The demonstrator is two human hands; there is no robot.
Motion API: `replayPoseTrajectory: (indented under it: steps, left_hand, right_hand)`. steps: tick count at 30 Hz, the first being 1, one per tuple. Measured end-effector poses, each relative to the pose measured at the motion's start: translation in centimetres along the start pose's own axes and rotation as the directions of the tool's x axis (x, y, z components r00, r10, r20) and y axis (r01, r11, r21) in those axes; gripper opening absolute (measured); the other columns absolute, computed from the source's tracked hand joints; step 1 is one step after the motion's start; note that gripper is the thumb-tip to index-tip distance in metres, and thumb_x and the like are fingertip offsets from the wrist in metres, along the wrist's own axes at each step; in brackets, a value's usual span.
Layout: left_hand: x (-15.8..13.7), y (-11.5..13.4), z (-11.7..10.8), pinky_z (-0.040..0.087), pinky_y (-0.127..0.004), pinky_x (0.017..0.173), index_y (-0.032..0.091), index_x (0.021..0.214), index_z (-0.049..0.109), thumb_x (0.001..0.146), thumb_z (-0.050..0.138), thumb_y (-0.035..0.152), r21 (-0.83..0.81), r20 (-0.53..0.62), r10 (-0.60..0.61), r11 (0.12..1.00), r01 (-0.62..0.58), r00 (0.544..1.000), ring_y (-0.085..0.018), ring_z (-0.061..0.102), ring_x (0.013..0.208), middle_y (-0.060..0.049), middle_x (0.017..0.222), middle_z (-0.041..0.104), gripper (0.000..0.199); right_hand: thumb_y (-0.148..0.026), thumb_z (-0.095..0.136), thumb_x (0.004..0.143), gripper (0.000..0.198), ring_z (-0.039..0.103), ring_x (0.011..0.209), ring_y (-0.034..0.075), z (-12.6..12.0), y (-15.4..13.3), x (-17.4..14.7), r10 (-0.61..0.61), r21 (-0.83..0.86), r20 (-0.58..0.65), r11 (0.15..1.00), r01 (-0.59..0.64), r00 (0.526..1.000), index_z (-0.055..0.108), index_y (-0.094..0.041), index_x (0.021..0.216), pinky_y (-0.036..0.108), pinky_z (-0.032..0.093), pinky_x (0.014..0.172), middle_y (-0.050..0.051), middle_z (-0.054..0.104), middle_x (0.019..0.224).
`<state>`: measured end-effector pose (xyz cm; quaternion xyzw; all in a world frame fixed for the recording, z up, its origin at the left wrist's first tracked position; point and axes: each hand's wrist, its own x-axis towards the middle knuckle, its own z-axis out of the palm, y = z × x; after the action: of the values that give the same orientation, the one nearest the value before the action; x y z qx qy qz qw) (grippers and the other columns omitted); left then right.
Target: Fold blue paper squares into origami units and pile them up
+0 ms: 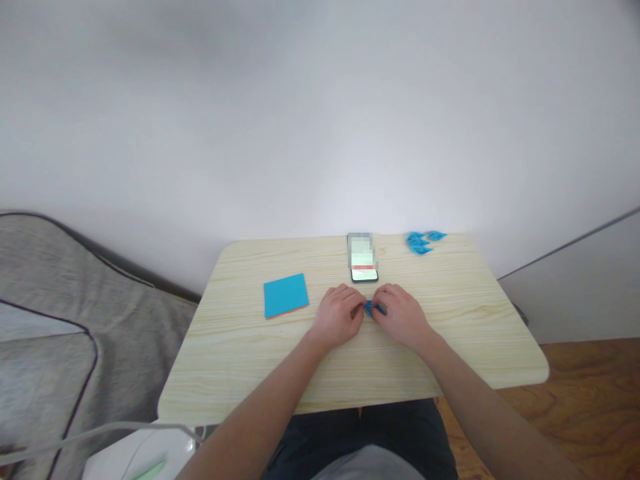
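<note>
Between my two hands, low over the wooden table (225,360), is a small piece of folded blue paper (369,308). My left hand (340,315) pinches its left end with thumb and fingertips. On the other side, my right hand (399,313) has its fingers closed on the right part. Much of the paper is covered by my fingers, so its full shape is hidden. Just beyond my hands lies a phone (364,259) with its screen lit and partly blurred.
A stack of square paper (286,295), blue on top with an orange-red edge below, lies left of my hands. Several folded blue paper pieces (419,243) sit at the back right. The white wall (320,133) stands behind the table. A grey sofa (135,347) is at left.
</note>
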<state>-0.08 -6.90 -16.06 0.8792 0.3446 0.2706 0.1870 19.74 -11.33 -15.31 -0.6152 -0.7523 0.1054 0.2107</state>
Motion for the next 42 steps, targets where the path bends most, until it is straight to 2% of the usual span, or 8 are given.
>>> replayPoseTrajectory:
  steps: [11,17,20,22,27,36,42]
  left_hand:
    - [0.0,0.0,0.1,0.047,-0.039,0.083,0.023,0.096,0.069,0.091,0.059,0.012,0.013,-0.001,0.01,1.0,-0.01,1.0,-0.022,0.063,0.097,-0.005,0.095,0.074,0.016]
    - [-0.1,0.1,0.1,0.045,-0.039,0.082,0.023,0.095,0.068,0.092,0.059,0.014,0.046,0.005,0.036,0.998,-0.037,0.999,-0.022,0.062,0.096,-0.003,0.095,0.074,0.013]
    - [-0.1,0.3,0.3,0.044,-0.04,0.084,0.022,0.097,0.068,0.092,0.059,0.014,0.065,0.012,0.052,0.996,-0.052,0.999,-0.022,0.062,0.097,-0.004,0.096,0.074,0.014]
    - [-0.1,0.5,0.5,0.044,-0.04,0.085,0.022,0.098,0.068,0.092,0.058,0.013,0.072,0.015,0.056,0.996,-0.057,0.998,-0.022,0.062,0.098,-0.004,0.097,0.074,0.015]
    - [0.7,1.2,1.1,0.044,-0.039,0.084,0.022,0.099,0.068,0.092,0.059,0.015,0.071,0.021,0.06,0.996,-0.061,0.998,-0.022,0.062,0.1,-0.004,0.099,0.074,0.014]
    - [2.2,2.4,2.4,0.044,-0.039,0.085,0.023,0.097,0.068,0.092,0.061,0.015,0.083,0.002,0.045,0.996,-0.045,0.999,-0.022,0.062,0.099,-0.003,0.099,0.074,0.012]
    - [2.7,2.9,3.3,0.043,-0.04,0.084,0.023,0.096,0.068,0.093,0.059,0.015,0.091,-0.022,0.021,0.996,-0.019,1.0,-0.023,0.062,0.099,-0.004,0.099,0.074,0.012]
  right_hand:
    - [-0.023,0.067,0.09,0.008,0.061,0.098,0.027,0.1,-0.5,-0.6,0.001,-0.044,-0.022,0.999,-0.002,1.0,0.074,-0.026,0.092,0.04,0.05,0.083,0.008,0.07,0.1]
    - [-0.029,0.065,0.094,0.01,0.063,0.102,0.025,0.1,-0.1,-1.2,0.037,0.076,-0.066,0.997,-0.032,0.997,0.073,-0.025,0.097,0.04,0.051,0.092,0.006,0.073,0.101]
    - [-0.032,0.065,0.094,0.02,0.066,0.103,0.024,-0.1,0.8,-2.0,0.111,0.166,-0.106,0.982,-0.092,0.988,0.07,-0.024,0.111,0.039,0.051,0.096,0.006,0.074,0.107]
    - [-0.032,0.063,0.094,0.026,0.069,0.095,0.022,-0.3,1.7,-2.4,0.185,0.226,-0.123,0.962,-0.154,0.975,0.068,-0.023,0.117,0.038,0.054,0.09,0.006,0.075,0.106]
    - [-0.036,0.061,0.093,0.02,0.071,0.078,0.019,-0.9,3.6,-2.8,0.297,0.344,-0.075,0.904,-0.255,0.952,0.073,-0.024,0.105,0.031,0.057,0.073,0.003,0.077,0.09]
    - [-0.033,0.064,0.089,0.015,0.071,0.076,0.019,-2.6,5.5,-2.2,0.31,0.346,-0.01,0.893,-0.287,0.951,0.076,-0.024,0.091,0.032,0.054,0.074,0.002,0.078,0.083]
    - [-0.033,0.064,0.09,0.015,0.072,0.078,0.019,-3.7,6.2,-2.1,0.293,0.319,0.017,0.905,-0.283,0.956,0.077,-0.025,0.092,0.031,0.054,0.075,0.002,0.078,0.087]
